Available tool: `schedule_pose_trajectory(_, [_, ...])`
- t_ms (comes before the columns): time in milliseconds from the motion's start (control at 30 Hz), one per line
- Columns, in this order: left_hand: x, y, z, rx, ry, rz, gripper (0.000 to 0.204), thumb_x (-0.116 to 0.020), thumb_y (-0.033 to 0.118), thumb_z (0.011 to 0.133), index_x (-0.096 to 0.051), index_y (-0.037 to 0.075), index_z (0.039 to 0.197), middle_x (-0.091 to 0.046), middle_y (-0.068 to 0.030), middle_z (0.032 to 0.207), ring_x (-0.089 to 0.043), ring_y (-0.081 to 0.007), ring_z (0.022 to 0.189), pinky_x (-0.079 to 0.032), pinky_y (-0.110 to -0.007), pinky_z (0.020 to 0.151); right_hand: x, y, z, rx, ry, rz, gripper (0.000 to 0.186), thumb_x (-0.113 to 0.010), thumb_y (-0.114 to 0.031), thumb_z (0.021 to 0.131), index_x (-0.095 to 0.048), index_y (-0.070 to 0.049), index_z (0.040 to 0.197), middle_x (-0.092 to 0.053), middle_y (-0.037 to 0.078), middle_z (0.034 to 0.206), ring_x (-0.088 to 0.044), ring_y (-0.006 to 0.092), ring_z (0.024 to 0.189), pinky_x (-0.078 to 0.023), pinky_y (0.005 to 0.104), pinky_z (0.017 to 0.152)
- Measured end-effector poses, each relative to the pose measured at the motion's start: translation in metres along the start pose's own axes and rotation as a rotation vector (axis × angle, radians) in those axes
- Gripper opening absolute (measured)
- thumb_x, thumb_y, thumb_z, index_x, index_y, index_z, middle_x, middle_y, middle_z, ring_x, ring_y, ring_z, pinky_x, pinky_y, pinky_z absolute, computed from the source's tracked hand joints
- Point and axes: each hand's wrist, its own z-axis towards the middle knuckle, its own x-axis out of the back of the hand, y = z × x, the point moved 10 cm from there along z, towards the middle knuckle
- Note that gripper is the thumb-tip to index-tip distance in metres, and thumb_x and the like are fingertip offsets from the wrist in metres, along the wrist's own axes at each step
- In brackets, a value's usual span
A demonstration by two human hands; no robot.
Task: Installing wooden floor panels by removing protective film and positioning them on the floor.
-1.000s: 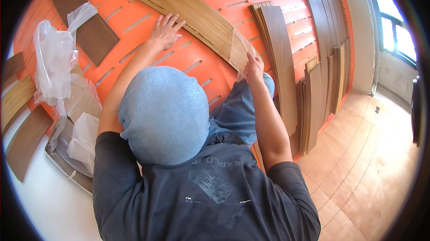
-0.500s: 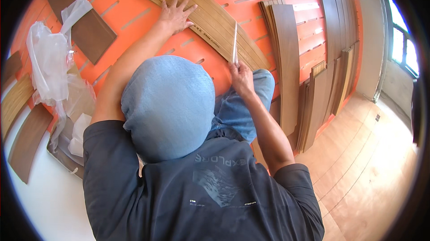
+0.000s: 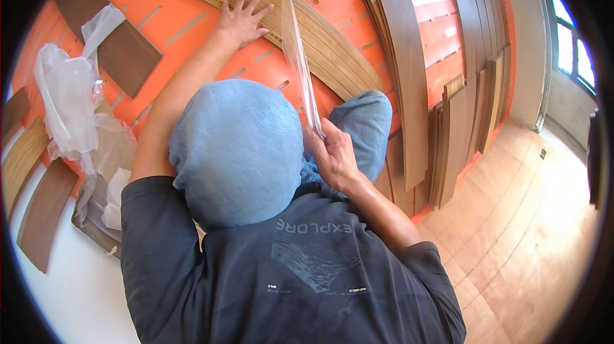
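My left hand (image 3: 243, 23) lies with spread fingers on the near edge of a long light-brown floorboard (image 3: 332, 59), which shows grooves and a row of print. In my right hand (image 3: 334, 155), near my bent knee, the fingers are closed on a strip of clear plastic film (image 3: 300, 66). The strip is pulled taut and runs up from the hand to the middle of the board. Whether its far end is still attached to the board is hard to make out.
Orange slotted underlay (image 3: 185, 24) covers the floor around the board. Stacked brown planks (image 3: 406, 75) stand to the right, beside laid dark flooring (image 3: 476, 24). Crumpled plastic wrap (image 3: 61, 94) and a dark plank (image 3: 131, 56) are at left. A blue cloth (image 3: 236, 152) covers my head.
My right hand has moved left and toward my body with the plastic film. More of the strip now shows, stretched longer. My left hand stays spread on the board.
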Motion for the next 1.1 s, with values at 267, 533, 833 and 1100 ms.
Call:
schedule_pose_trajectory(267, [0.011,-0.002,-0.004,-0.022,0.118,-0.242,0.078,-0.060,0.055,0.097,-0.025,0.035,0.164,-0.027,-0.0041,0.170,-0.021,-0.0370,0.157,-0.029,-0.066,0.119,-0.003,-0.014,-0.015,0.048,0.085,0.129,0.028,-0.063,-0.026,0.105,-0.060,0.000,0.096,-0.066,0.006,0.073,-0.063,0.0120,0.071,-0.050,0.0317,0.065])
schedule_pose_trajectory(533, [0.087,0.047,-0.111,-0.776,0.638,-0.817,0.018,-0.076,0.028,0.088,-0.074,0.017,0.102,-0.067,-0.0038,0.111,-0.063,-0.0226,0.112,-0.048,-0.043,0.099,0.062,-0.024,0.025,-0.039,0.162,0.061,0.018,-0.063,-0.022,0.104,-0.061,-0.009,0.092,-0.050,-0.005,0.076,-0.046,0.0054,0.068,-0.040,0.0242,0.060])
schedule_pose_trajectory(833, [0.111,0.039,-0.138,-0.747,1.053,-0.564,0.012,-0.070,0.020,0.079,-0.074,0.015,0.090,-0.065,-0.0004,0.097,-0.062,-0.0214,0.106,-0.050,-0.036,0.092,-0.010,0.074,0.275,-0.535,-0.293,0.441,0.048,-0.065,-0.052,0.100,-0.065,-0.005,0.094,-0.060,0.000,0.079,-0.060,0.0149,0.073,-0.050,0.0328,0.067])
schedule_pose_trajectory(1100, [0.116,-0.203,-0.138,0.038,1.077,-0.658,0.027,-0.070,0.039,0.091,-0.074,0.016,0.105,-0.062,-0.0048,0.133,-0.060,-0.0289,0.118,-0.050,-0.044,0.099,-0.040,0.066,0.303,-0.180,-0.088,-0.750,0.054,-0.055,-0.043,0.101,-0.065,0.006,0.120,-0.067,0.033,0.113,-0.063,0.0472,0.112,-0.053,0.0524,0.086])
